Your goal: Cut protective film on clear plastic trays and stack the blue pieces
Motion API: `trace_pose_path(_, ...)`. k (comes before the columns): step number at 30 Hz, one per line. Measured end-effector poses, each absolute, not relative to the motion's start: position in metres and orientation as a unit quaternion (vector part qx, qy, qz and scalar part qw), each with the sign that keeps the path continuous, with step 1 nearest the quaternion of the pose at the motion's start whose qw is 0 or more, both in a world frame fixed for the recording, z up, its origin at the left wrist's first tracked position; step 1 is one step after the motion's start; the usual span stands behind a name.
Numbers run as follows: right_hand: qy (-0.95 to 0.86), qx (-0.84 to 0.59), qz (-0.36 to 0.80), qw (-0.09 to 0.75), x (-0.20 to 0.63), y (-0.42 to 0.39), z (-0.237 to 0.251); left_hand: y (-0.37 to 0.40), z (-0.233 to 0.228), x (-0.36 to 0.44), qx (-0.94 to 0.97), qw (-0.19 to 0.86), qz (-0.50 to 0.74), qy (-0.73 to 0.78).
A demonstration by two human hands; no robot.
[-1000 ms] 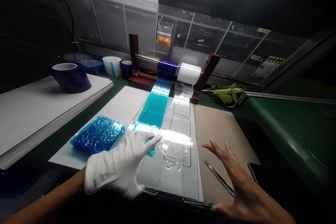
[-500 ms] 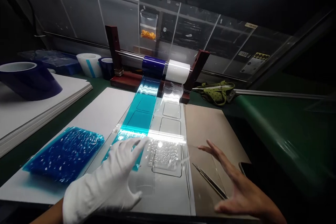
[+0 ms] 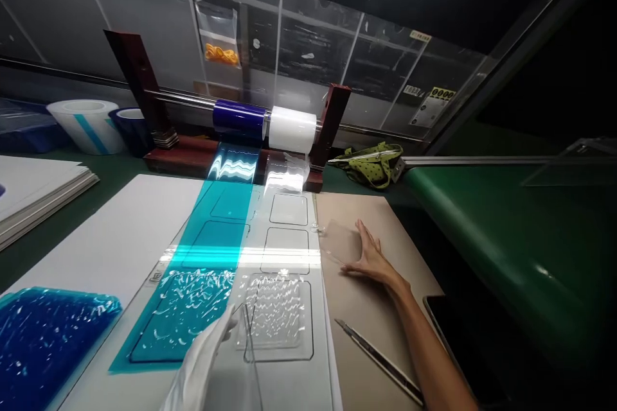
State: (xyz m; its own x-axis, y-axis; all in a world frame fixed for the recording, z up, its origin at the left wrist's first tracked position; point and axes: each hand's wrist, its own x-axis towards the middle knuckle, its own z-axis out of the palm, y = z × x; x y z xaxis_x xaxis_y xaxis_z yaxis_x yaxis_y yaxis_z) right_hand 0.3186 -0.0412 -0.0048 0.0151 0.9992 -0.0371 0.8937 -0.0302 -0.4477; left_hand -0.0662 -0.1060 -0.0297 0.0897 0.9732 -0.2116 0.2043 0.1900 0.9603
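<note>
Our left grip (image 3: 202, 359), in a white glove, holds a clear panel (image 3: 231, 366), its fingertips at the panel's far left corner; the thumb is out of sight. We see straight through the panel, which shows mainly by its thin, faintly bright edges. Its right edge runs away from us, slanting a little left, and the near end is cut off below. Our bare right grip (image 3: 373, 260) spreads thumb and fingers around a clear sheet (image 3: 343, 243), holding it by opposite edges over the brown board (image 3: 398, 225) (whether it touches the board, we cannot tell). This sheet looks thin, glassy and almost square, so we can make out no sure long axis; its free edge points left.

Between our grips lies a wrinkled clear patch (image 3: 277, 314) inside a black outline. Left of it, the blue strip (image 3: 212, 225) reaches toward us from the blue roll (image 3: 238, 121); the white roll (image 3: 292, 130) shares its bar, held by the dark red stand (image 3: 331, 125). A slim metal tool (image 3: 378, 359) lies diagonally on the board, near our right forearm. Further left sits a shiny blue bundle (image 3: 53, 347).
</note>
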Motion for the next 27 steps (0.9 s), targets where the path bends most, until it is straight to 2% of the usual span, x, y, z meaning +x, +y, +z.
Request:
trace_pose_path(6, -0.683, -0.699, 0.174, 0.118, 0.283, -0.127, 0.028, -0.102, -0.032, -0.055, 0.503, 0.553, 0.368, 0.553)
trace_pose_path(10, -0.666, -0.717, 0.170, 0.112, 0.247, -0.170, 0.018, -0.116, -0.018, -0.043, 0.518, 0.562, 0.383, 0.520)
trace_pose_path(14, -0.636, -0.735, 0.175, 0.157, 0.237, -0.184, 0.007, -0.144, 0.007, -0.040, 0.554, 0.565, 0.393, 0.468)
trace_pose_path(17, -0.619, -0.727, 0.207, 0.214, 0.229, -0.201, 0.020, -0.159, 0.024, -0.042, 0.582, 0.557, 0.396, 0.441)
trace_pose_path(22, -0.585, -0.651, 0.351, 0.333, 0.185, -0.253, 0.066, -0.179, 0.041, -0.051, 0.639, 0.519, 0.378, 0.424)
trace_pose_path(24, -0.581, -0.614, 0.407, 0.345, 0.165, -0.271, 0.078, -0.187, 0.044, -0.055, 0.691, 0.480, 0.361, 0.402)
trace_pose_path(27, -0.609, -0.582, 0.435, 0.318, 0.144, -0.286, 0.081, -0.195, 0.045, -0.061, 0.758, 0.424, 0.332, 0.368)
